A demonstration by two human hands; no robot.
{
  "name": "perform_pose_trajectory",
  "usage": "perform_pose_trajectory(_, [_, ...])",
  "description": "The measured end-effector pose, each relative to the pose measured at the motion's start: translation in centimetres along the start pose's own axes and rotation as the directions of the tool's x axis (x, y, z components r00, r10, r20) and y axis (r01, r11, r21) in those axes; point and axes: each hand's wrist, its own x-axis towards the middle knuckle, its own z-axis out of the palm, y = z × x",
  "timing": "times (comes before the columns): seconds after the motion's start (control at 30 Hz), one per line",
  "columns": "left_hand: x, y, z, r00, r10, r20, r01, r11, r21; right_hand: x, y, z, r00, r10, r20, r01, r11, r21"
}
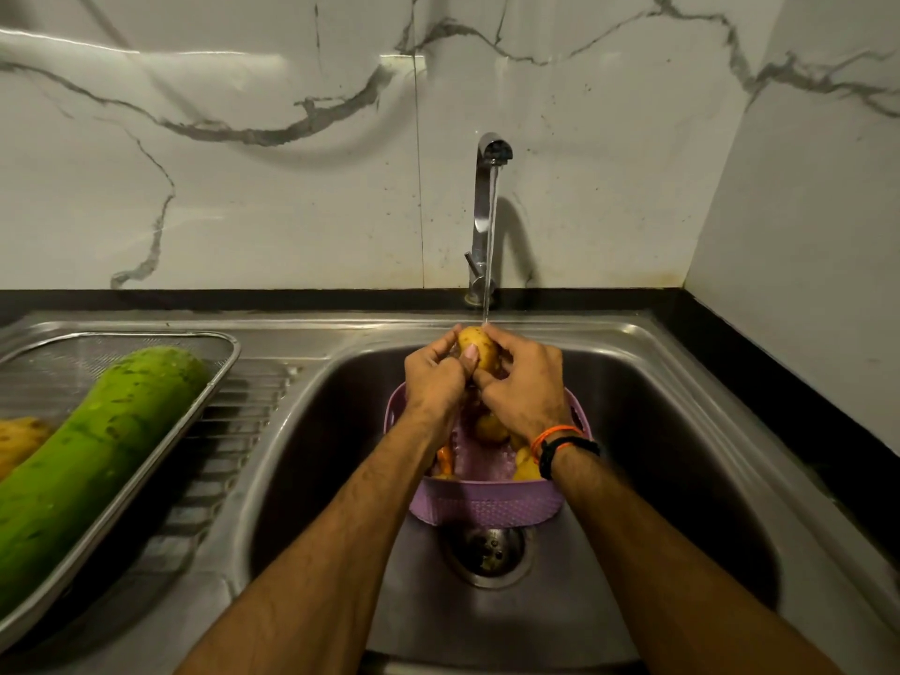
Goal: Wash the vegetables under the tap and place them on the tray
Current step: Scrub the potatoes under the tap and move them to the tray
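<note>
A potato (pixel 478 347) is being held under the running tap (pixel 488 197), over the sink (pixel 682 431), its long axis pointing away from the person toward the wall. The left hand (pixel 435 380) is curling its fingers around the potato's left side, thumb lying across its front; the right hand (pixel 523 382) is gripping the right side. Directly beneath, a purple basket (pixel 487 504) is sitting in the basin, holding more potatoes (pixel 491 427) and something orange. To the left, a mesh tray (pixel 214 382) on the drainboard is carrying a green gourd (pixel 97 445) and another potato (pixel 19 440).
</note>
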Motion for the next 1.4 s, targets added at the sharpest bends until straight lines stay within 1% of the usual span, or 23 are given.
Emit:
perform_pose_trajectory(0.13, [0.2, -0.3, -0.4, 0.998, 0.056, 0.042, -0.063, 0.979, 0.193, 0.0, -0.1, -0.3, 0.996, -0.066, 0.067, 0.07, 0.995, -0.071])
perform_pose_trajectory(0.2, [0.2, -0.4, -0.4, 0.996, 0.081, 0.035, -0.087, 0.963, 0.256, 0.0, 0.2, -0.6, 0.997, -0.069, 0.044, 0.073, 0.995, -0.074])
perform_pose_trajectory(0.3, [0.6, -0.6, -0.1, 0.992, 0.121, 0.028, -0.124, 0.948, 0.292, 0.0, 0.4, -0.7, 0.999, -0.031, -0.015, 0.03, 0.996, -0.083])
perform_pose_trajectory(0.43, [0.4, -0.6, -0.3, 0.98, 0.176, 0.098, -0.2, 0.888, 0.413, 0.0, 0.3, -0.7, 0.994, -0.087, 0.072, 0.093, 0.992, -0.084])
perform_pose_trajectory(0.47, [0.3, -0.5, -0.2, 0.977, 0.19, 0.099, -0.214, 0.884, 0.416, 0.0, 0.4, -0.7, 0.992, -0.099, 0.073, 0.105, 0.991, -0.083])
perform_pose_trajectory(0.6, [0.2, -0.4, 0.0, 0.981, 0.187, 0.045, -0.19, 0.904, 0.384, 0.1, 0.8, -0.2, 0.997, -0.078, -0.01, 0.076, 0.99, -0.12])
perform_pose_trajectory(0.63, [0.2, -0.4, 0.1, 0.981, 0.188, 0.046, -0.19, 0.896, 0.401, 0.1, 0.8, -0.1, 0.995, -0.095, -0.004, 0.094, 0.988, -0.12])
perform_pose_trajectory(0.7, [0.2, -0.5, 0.0, 0.977, 0.201, 0.075, -0.213, 0.865, 0.454, 0.2, 0.7, -0.1, 0.989, -0.137, 0.056, 0.143, 0.983, -0.114])
perform_pose_trajectory(0.77, [0.1, -0.5, -0.1, 0.976, 0.206, 0.076, -0.217, 0.849, 0.482, 0.2, 0.7, -0.2, 0.984, -0.149, 0.1, 0.161, 0.98, -0.12])
perform_pose_trajectory(0.8, [0.1, -0.5, -0.1, 0.977, 0.203, 0.068, -0.211, 0.853, 0.478, 0.2, 0.8, -0.2, 0.986, -0.136, 0.101, 0.148, 0.981, -0.122])
perform_pose_trajectory(0.87, [0.0, -0.4, -0.1, 0.979, 0.198, 0.041, -0.194, 0.868, 0.458, 0.1, 0.8, -0.2, 0.99, -0.129, 0.055, 0.136, 0.981, -0.138])
perform_pose_trajectory(0.93, [0.1, -0.4, -0.1, 0.977, 0.21, 0.035, -0.201, 0.857, 0.474, 0.1, 0.7, 0.0, 0.988, -0.151, 0.026, 0.153, 0.975, -0.159])
perform_pose_trajectory(1.0, [-0.1, -0.3, -0.1, 0.969, 0.236, 0.074, -0.238, 0.813, 0.531, 0.3, 0.7, 0.1, 0.986, -0.153, 0.071, 0.163, 0.973, -0.162])
perform_pose_trajectory(1.07, [-0.2, -0.2, -0.1, 0.964, 0.249, 0.097, -0.259, 0.785, 0.562, 0.3, 0.8, 0.0, 0.985, -0.113, 0.129, 0.133, 0.978, -0.16])
perform_pose_trajectory(1.1, [-0.3, -0.2, -0.1, 0.964, 0.248, 0.093, -0.256, 0.786, 0.563, 0.3, 0.9, -0.1, 0.985, -0.114, 0.129, 0.134, 0.978, -0.159])
perform_pose_trajectory(1.17, [-0.4, 0.0, -0.1, 0.967, 0.247, 0.062, -0.239, 0.799, 0.552, 0.2, 1.0, -0.3, 0.986, -0.145, 0.084, 0.157, 0.973, -0.168])
perform_pose_trajectory(1.23, [-0.3, -0.1, 0.0, 0.964, 0.261, 0.052, -0.244, 0.791, 0.561, 0.2, 1.0, -0.3, 0.985, -0.163, 0.057, 0.171, 0.969, -0.176])
perform_pose_trajectory(1.33, [-0.4, -0.1, 0.1, 0.961, 0.262, 0.091, -0.262, 0.755, 0.601, 0.3, 1.2, -0.2, 0.981, -0.151, 0.12, 0.168, 0.975, -0.148])
perform_pose_trajectory(1.4, [-0.3, -0.1, 0.0, 0.96, 0.264, 0.089, -0.263, 0.757, 0.598, 0.4, 1.3, -0.2, 0.979, -0.152, 0.139, 0.172, 0.975, -0.144])
